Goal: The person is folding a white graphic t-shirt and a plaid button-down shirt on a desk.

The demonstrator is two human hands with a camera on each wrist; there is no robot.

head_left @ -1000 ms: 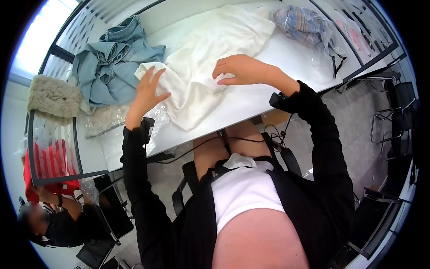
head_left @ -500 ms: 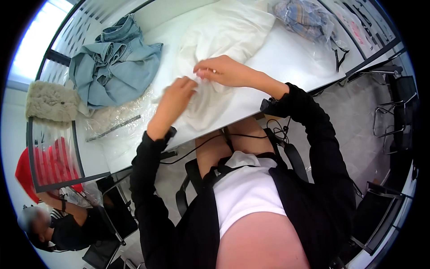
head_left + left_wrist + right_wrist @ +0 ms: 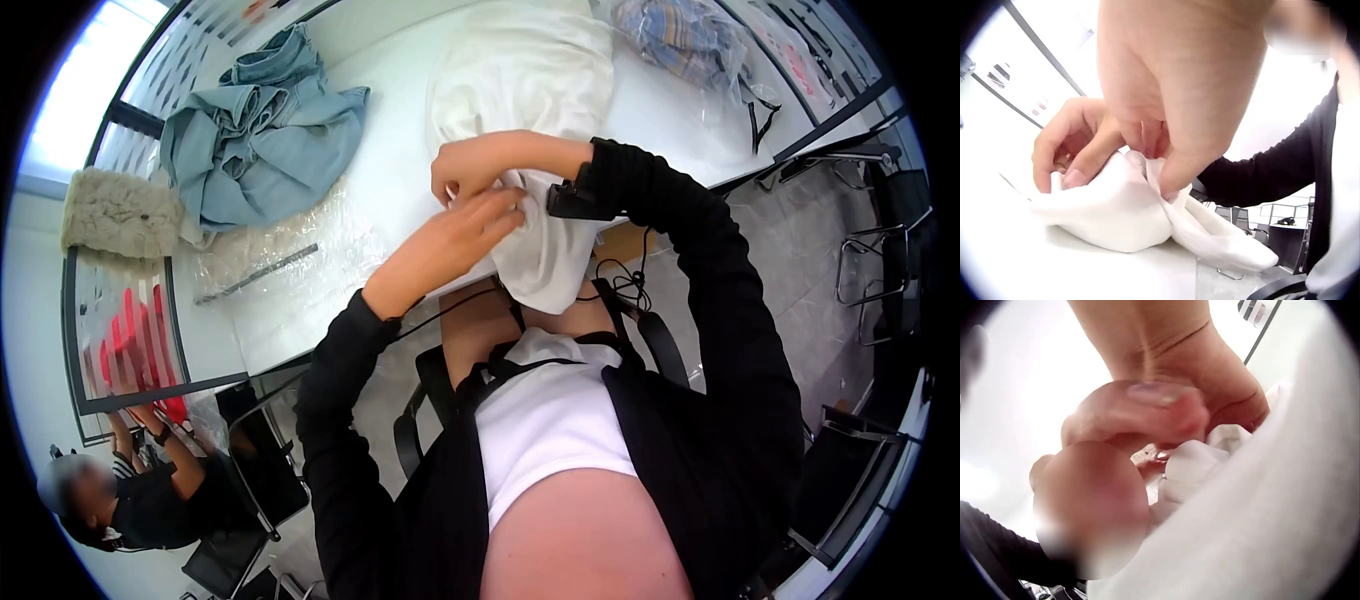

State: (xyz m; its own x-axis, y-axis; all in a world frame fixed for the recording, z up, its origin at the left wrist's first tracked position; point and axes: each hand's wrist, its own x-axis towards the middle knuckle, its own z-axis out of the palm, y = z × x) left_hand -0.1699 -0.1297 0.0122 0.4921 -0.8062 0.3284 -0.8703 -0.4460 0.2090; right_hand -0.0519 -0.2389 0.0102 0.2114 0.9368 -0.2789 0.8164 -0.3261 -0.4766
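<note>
A white cloth garment (image 3: 525, 85) lies bunched on the white table, and one end hangs over the near edge above the person's lap. My left hand (image 3: 440, 245) pinches a fold of it between thumb and fingers, as the left wrist view shows. Just beyond, my right hand (image 3: 480, 165) has curled fingers, with its thumb pressing the cloth (image 3: 1110, 206) in the left wrist view. The hands overlap in the head view, the right forearm crossing above the fabric. Pale cloth (image 3: 1285, 506) fills much of the right wrist view.
Light blue jeans (image 3: 265, 140) lie at the left, near clear plastic wrapping (image 3: 290, 250). A furry beige piece (image 3: 120, 215) sits on the divider. Plaid cloth in a plastic bag (image 3: 680, 45) is at the back right. Another person (image 3: 160, 500) sits at lower left.
Both hands came together, and the left hand moved right across the table. The garment's near part shifted right and now hangs over the table edge.
</note>
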